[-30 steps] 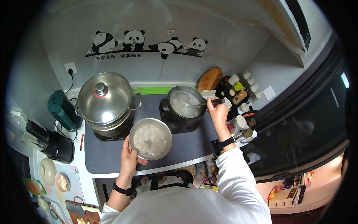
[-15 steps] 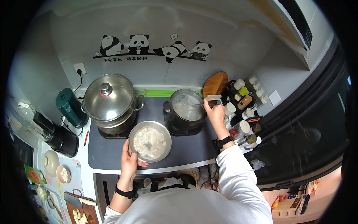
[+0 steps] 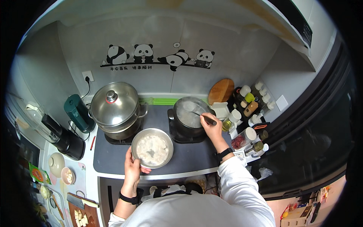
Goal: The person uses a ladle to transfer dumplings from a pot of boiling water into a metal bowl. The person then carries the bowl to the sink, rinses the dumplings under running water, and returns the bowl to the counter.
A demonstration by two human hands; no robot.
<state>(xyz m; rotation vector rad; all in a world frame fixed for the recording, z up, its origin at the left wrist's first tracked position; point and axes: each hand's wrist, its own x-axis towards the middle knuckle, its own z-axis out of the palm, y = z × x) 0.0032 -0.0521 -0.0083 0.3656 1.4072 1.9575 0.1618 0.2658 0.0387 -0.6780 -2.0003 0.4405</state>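
My left hand [image 3: 132, 166] is closed on the rim and side of a metal bowl [image 3: 171, 155], holding it level in front of the stove. Pale, wet chunks in cloudy liquid fill the bowl; their exact kind is unclear. My right hand [image 3: 212, 130] grips the black handle of a ladle [image 3: 209, 119]. Its thin metal shaft reaches over the rim into a dark pot [image 3: 191, 131] of cloudy, steaming water. Steam blurs the ladle's head, so its exact shape is hard to make out.
A lidded steel pot [image 3: 115, 108] stands at the back left, beside a green kettle [image 3: 78, 113] and a black blender [image 3: 64, 138]. Bottles and jars [image 3: 245, 138] crowd the right side. A cleaver [image 3: 81, 201] lies on the cutting board [image 3: 94, 215] with pale chunks.
The ladle's handle has swung from nearly level to slanting, and its shaft now shows inside the pot. My right hand has shifted slightly left and nearer. The bowl remains held by my left hand.
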